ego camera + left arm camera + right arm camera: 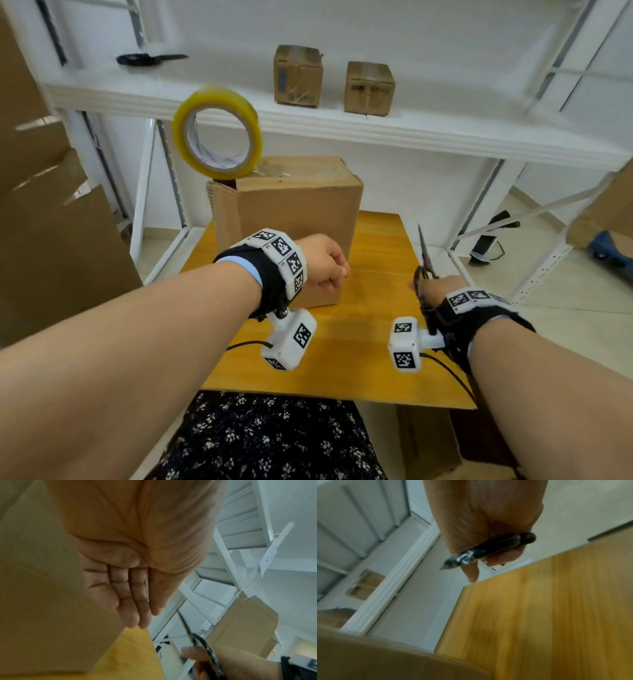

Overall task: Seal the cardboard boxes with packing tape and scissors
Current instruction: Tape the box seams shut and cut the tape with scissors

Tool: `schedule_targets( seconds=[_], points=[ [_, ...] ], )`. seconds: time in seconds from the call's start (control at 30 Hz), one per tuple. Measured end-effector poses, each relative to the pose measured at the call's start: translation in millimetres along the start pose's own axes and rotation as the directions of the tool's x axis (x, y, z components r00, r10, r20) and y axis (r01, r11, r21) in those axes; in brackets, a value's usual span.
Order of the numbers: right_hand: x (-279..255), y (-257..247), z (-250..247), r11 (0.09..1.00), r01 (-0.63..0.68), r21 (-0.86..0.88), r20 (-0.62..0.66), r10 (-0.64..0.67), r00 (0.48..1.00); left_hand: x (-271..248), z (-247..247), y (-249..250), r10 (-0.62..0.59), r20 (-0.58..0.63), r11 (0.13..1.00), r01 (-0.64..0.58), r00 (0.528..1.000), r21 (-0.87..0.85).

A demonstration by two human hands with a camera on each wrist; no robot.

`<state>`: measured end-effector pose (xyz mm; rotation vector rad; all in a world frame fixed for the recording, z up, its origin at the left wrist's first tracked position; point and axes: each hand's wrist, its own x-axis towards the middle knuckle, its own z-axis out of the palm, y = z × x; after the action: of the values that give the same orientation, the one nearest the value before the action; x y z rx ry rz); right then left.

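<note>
A tall brown cardboard box (298, 205) stands at the back of the wooden table (373, 346). A yellow packing tape roll (214, 97) stands on edge at the box's top left corner, blurred. My left hand (325, 263) is at the box's front lower right; in the left wrist view its fingers (132, 601) are straight, together and hold nothing, beside the box (42, 588). My right hand (435, 291) grips the scissors (424, 253) by the dark handle (496, 545), blades closed and pointing up, over the table's right edge, apart from the box.
Two small taped boxes (297, 76) (369, 88) and a black pair of scissors (147, 59) lie on the white shelf above. Large cardboard sheets (51, 222) lean at the left. Another box (603, 212) sits at the right, white rack legs around.
</note>
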<state>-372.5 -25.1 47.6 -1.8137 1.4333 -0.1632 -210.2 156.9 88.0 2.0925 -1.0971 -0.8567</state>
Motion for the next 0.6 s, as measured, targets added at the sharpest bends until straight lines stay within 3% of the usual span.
schedule_targets(
  seconds=[0.13, 0.2, 0.27, 0.33, 0.37, 0.43, 0.47, 0.53, 0.6],
  points=[
    [-31, -52, -23, 0.972, 0.226, 0.063, -0.309, -0.196, 0.931, -29, -39, 10, 0.045, -0.092, 0.998, -0.041, 0.995, 0.038],
    [-52, -81, -25, 0.925, 0.361, 0.116, -0.339, -0.305, 0.890, -44, -59, 15, 0.089, -0.179, 0.996, -0.085, 0.980, 0.029],
    [-68, -109, -24, 0.866, 0.454, 0.208, -0.334, -0.374, 0.865, -60, -79, 18, 0.150, -0.320, 0.989, -0.148, 0.935, 0.031],
    [-88, -136, -19, 0.806, 0.490, 0.330, -0.239, -0.431, 0.870, -72, -98, 20, 0.173, -0.498, 0.981, -0.193, 0.850, 0.012],
    [-97, -150, -15, 0.786, 0.473, 0.398, -0.159, -0.449, 0.879, -76, -107, 20, 0.162, -0.598, 0.981, -0.192, 0.785, 0.014],
    [-111, -174, -1, 0.791, 0.383, 0.478, -0.005, -0.433, 0.901, -82, -121, 18, 0.131, -0.767, 0.991, -0.112, 0.629, 0.078],
    [-117, -183, 7, 0.788, 0.343, 0.511, 0.062, -0.432, 0.899, -84, -126, 16, 0.122, -0.802, 0.993, -0.066, 0.584, 0.103],
    [-123, -195, 18, 0.796, 0.295, 0.529, 0.160, -0.435, 0.886, -84, -131, 13, 0.125, -0.790, 0.987, 0.003, 0.600, 0.159],
    [-125, -205, 26, 0.822, 0.338, 0.459, 0.153, -0.448, 0.881, -81, -134, 13, 0.138, -0.724, 0.949, 0.118, 0.676, 0.291]
  ],
)
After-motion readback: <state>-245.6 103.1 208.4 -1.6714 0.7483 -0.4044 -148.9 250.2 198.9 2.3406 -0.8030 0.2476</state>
